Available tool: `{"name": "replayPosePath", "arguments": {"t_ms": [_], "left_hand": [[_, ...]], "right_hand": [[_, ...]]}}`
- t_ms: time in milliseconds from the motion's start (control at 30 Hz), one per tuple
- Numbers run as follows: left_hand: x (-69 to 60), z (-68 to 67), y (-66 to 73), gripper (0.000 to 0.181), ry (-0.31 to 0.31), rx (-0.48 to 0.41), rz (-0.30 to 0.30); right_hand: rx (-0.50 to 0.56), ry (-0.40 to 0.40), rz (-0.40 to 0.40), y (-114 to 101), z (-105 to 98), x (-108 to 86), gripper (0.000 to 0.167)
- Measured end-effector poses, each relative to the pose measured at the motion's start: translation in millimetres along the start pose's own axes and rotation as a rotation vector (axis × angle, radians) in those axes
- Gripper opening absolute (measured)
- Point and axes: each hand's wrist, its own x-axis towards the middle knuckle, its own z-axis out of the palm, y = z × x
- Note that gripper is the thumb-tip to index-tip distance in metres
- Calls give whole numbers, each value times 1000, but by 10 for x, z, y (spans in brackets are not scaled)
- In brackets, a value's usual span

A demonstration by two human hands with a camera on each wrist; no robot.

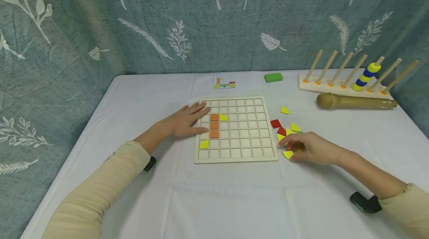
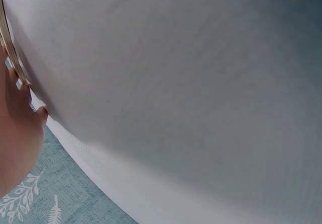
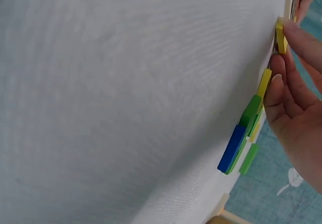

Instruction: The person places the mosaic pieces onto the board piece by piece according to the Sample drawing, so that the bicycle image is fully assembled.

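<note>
My left hand [image 1: 186, 120] lies with spread fingers on the left edge of a pale wooden grid board [image 1: 236, 162]. Three orange square tiles [image 1: 214, 125] form a column in the grid. One yellow tile with a curved edge [image 1: 223, 117] sits beside the top orange square, another yellow tile [image 1: 203, 144] at the lower left. Right of the board, my right hand [image 1: 311, 149] pinches a yellow quarter-circle tile [image 1: 287, 154], its thumb on it in the right wrist view. Near those fingers lie red tiles [image 1: 276, 123] and more yellow tiles [image 1: 295, 127]. The hand partly hides the pile.
A small pattern card [image 1: 224, 81] lies behind the board, with a green block [image 1: 273, 77] to its right. At the back right stand a peg rack [image 1: 335, 85] with yellow and blue beads and a brownish cylinder [image 1: 358, 101]. A blue tile [image 3: 232, 148] shows in the right wrist view.
</note>
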Motion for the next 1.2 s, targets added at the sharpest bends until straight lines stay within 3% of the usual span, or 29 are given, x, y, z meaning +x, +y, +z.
{"name": "replayPosePath", "arguments": {"t_ms": [333,567,767,967,1200], "left_hand": [[1,-1,1,82,5,-7,5],[1,-5,7,80,7,-16,3],[-10,-11,13,80,3,-29,3],[-18,-5,20,80,2,-32,2],[-15,0,10,81,11,-17,8]], "right_hand": [[5,7,40,-28,-47,18,32],[149,26,83,-113,-60,101,28],[321,-35,124,-237,44,285,28],[338,-92,142,-377,194,509,29],[448,-76,279,-567,380,800,29]]}}
